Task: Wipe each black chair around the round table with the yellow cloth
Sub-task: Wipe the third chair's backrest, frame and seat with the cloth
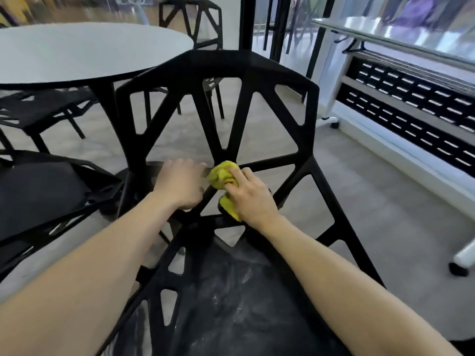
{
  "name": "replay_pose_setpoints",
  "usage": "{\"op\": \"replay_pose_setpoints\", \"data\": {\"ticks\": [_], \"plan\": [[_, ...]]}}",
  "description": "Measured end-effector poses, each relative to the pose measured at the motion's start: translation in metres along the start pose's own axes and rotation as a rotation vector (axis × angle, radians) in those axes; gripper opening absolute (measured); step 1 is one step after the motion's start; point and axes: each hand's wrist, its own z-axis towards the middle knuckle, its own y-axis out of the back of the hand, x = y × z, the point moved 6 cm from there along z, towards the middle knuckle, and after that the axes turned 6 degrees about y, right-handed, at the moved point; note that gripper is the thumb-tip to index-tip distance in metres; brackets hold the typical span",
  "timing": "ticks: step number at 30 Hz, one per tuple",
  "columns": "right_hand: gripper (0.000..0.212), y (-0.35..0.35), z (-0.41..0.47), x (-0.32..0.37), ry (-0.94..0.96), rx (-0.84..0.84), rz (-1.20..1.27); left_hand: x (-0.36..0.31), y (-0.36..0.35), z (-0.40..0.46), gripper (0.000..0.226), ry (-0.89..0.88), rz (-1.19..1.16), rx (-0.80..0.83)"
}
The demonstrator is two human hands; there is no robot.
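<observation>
black chairs point(218, 104): four; yellow cloth point(222, 177): one

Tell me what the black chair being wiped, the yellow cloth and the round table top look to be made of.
Black chair: seemingly rigid moulded plastic or coated metal, matt, with sharp-edged struts and open triangular gaps.
Yellow cloth: soft fabric, maybe microfibre, bunched into folds.
Round table: smooth pale top, probably laminate, with a thin dark edge.

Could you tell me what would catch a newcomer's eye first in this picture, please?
The bright crumpled yellow cloth stands out at the centre, gripped by the right hand against the hub of the black open-lattice chair back. The left hand holds a strut just beside it. Behind, at upper left, lies the round white table, and the chair's dark seat below shows dusty smears.
</observation>
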Motion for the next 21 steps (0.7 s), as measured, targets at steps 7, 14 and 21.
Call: {"op": "replay_pose_setpoints", "data": {"ticks": [7,14,21], "plan": [[0.033,0.074,-0.080,-0.122,-0.534,-0.306,-0.059,-0.006,-0.002,-0.002,0.077,0.032,-0.031,-0.003],[0.044,0.005,-0.018,-0.020,-0.577,-0.258,0.243,-0.004,0.001,-0.004,0.081,0.025,-0.078,0.061],[0.044,0.074,-0.042,-0.087,-0.731,-0.318,0.120,-0.006,-0.003,-0.005,0.078,0.031,-0.105,0.089]]}}
